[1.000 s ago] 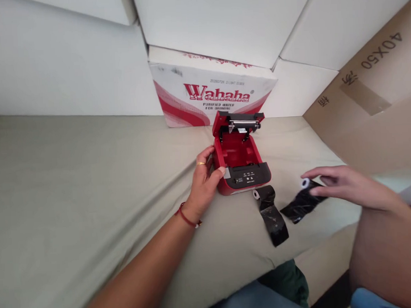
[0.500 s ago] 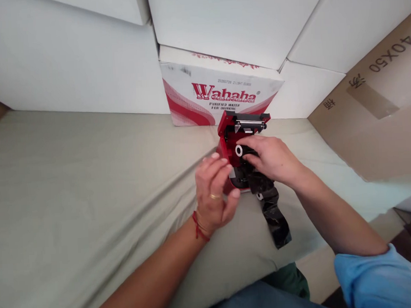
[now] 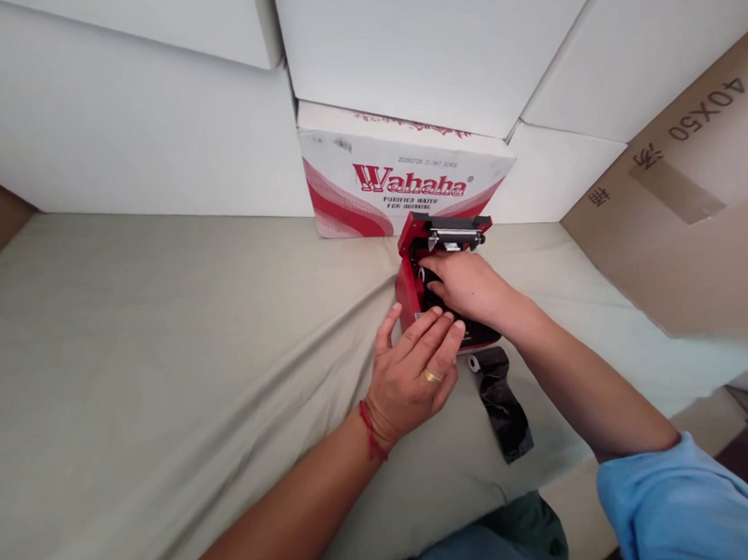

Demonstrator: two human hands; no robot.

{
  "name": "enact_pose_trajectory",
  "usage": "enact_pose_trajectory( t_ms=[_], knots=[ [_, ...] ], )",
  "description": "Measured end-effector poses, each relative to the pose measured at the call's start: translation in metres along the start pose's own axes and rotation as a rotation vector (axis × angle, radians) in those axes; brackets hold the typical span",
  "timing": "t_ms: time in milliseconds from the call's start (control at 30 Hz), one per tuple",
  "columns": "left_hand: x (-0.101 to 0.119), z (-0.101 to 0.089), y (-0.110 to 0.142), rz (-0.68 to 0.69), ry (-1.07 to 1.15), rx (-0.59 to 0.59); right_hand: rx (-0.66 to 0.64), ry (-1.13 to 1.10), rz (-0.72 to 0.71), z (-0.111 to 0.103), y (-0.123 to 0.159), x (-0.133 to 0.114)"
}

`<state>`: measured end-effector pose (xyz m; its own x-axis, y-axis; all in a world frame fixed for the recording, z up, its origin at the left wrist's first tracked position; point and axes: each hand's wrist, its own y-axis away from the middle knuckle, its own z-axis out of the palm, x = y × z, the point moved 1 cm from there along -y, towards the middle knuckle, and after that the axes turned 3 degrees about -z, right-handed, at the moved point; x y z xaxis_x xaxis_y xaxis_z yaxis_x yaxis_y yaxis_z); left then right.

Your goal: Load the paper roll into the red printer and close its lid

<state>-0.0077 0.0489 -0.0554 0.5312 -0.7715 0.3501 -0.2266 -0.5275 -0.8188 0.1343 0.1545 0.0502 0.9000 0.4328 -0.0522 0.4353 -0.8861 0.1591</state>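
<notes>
A small red-and-black machine, which looks like a label printer, stands with its lid raised. My right hand reaches inside it, thumb and fingers closed on a black ribbon roll whose white core shows at the left end. The rest of that roll is mostly hidden by my hands. Across the machine's front lies my left hand, fingers stretched out and touching it near the black ribbon. A second ribbon roll rests on the cloth in front, its black film partly unrolled towards me.
Behind the machine is a red-and-white Wahaha water carton. White boxes are stacked along the back. At the right stands a brown carton. A wrinkled pale cloth covers the surface.
My right hand has lowered the ribbon roll deeper into the machine. My left hand has moved right onto the machine's front. The loose film near the front has gone inside with it.
</notes>
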Motion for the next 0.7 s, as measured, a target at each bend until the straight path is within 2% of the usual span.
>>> enact_pose_trajectory(
  t_ms=[133, 200, 233, 300, 367, 400, 467, 567, 633, 700],
  knots=[
    [0.002, -0.001, -0.002, 0.023, -0.04, -0.014, 0.124, -0.288, -0.121, -0.001, 0.023, 0.008],
    [0.002, -0.002, -0.002, 0.04, -0.056, -0.012, 0.256, -0.493, -0.1, -0.004, 0.042, 0.017],
    [0.002, -0.002, -0.002, 0.045, -0.056, -0.013, 0.361, -0.577, -0.045, -0.006, 0.05, 0.023],
    [0.002, -0.003, -0.002, 0.048, -0.036, -0.025, 0.655, -0.659, 0.106, -0.009, 0.058, 0.038],
    [0.001, -0.004, -0.001, 0.043, 0.002, -0.042, 0.92, -0.64, 0.202, -0.008, 0.053, 0.055],
    [0.001, -0.004, 0.0, 0.044, 0.016, -0.045, 0.991, -0.623, 0.218, -0.007, 0.046, 0.062],
    [0.001, -0.004, 0.0, 0.058, 0.016, -0.035, 0.999, -0.622, 0.214, -0.001, 0.028, 0.072],
    [0.001, -0.005, -0.001, 0.09, -0.023, -0.01, 0.853, -0.718, 0.125, 0.01, 0.007, 0.075],
    [0.001, -0.005, -0.001, 0.1, -0.021, -0.017, 0.796, -0.809, 0.057, 0.016, 0.006, 0.069],
    [0.0, -0.006, 0.0, 0.091, 0.009, -0.042, 0.803, -0.857, 0.052, 0.019, 0.016, 0.06]
  ],
)
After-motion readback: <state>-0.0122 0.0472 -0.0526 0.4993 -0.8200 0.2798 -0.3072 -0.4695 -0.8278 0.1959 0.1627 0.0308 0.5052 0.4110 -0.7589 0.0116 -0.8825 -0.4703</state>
